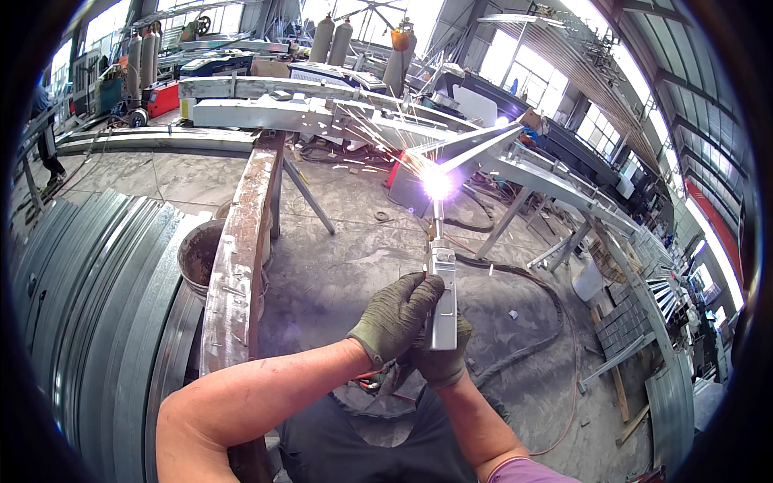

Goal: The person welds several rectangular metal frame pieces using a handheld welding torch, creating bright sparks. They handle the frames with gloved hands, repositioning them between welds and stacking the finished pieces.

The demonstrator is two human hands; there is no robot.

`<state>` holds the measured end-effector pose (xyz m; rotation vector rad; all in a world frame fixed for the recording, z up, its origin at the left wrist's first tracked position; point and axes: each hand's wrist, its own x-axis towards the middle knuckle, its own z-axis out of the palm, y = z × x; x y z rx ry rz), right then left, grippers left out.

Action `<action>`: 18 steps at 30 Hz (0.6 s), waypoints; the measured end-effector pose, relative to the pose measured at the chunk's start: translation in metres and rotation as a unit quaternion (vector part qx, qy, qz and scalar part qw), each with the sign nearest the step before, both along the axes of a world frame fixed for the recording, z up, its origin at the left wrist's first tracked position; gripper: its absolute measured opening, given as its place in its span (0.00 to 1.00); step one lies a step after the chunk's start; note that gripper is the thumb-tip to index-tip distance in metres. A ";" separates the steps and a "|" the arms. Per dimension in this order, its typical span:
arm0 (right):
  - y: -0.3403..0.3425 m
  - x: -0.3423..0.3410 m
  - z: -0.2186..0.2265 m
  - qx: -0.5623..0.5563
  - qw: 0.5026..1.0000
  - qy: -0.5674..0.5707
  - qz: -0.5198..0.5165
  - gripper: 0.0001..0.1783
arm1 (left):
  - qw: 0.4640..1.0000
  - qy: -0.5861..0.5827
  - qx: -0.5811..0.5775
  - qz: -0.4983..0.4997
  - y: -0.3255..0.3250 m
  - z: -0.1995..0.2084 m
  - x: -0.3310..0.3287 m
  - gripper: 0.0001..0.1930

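Both my hands wear dark green work gloves and grip a silver, box-bodied handheld welding gun [444,302]. My left hand [394,315] is wrapped around its left side. Below and to the right, my right hand [445,358] is closed round the rear of the gun, its fingers partly hidden behind the body. The narrow nozzle points away from me and ends in a white-violet glare, with orange sparks flying up and left. This glare lies at the near end of a metal tube [481,150] and hides the exact contact point.
A rusty steel beam [244,249] runs along my left, beside a bucket [188,278] and stacked grey metal profiles [105,298]. Black hose [535,346] curves over the floor at right. Long metal members [266,117] lie across the far side, with gas cylinders [341,44] behind.
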<state>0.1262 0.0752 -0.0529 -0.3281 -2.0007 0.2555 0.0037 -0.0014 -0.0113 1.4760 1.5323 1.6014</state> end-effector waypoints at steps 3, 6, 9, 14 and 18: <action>-0.001 0.003 -0.004 -0.014 1.000 -0.010 -0.005 0.11 | 1.000 0.023 0.019 -0.003 0.002 -0.005 -0.001 0.15; 0.000 0.002 -0.004 -0.004 1.000 -0.004 -0.007 0.12 | 0.998 0.045 0.032 0.005 0.001 -0.009 -0.001 0.16; -0.001 0.003 -0.005 -0.014 1.000 -0.011 -0.005 0.12 | 0.999 0.039 0.023 -0.001 0.000 -0.007 -0.001 0.16; 0.002 0.003 -0.006 0.007 1.000 0.000 0.003 0.12 | 1.000 0.012 0.004 0.004 -0.001 -0.002 0.001 0.14; 0.002 0.001 -0.007 0.009 1.000 0.013 0.003 0.13 | 1.000 -0.005 -0.005 0.000 -0.004 0.002 0.002 0.15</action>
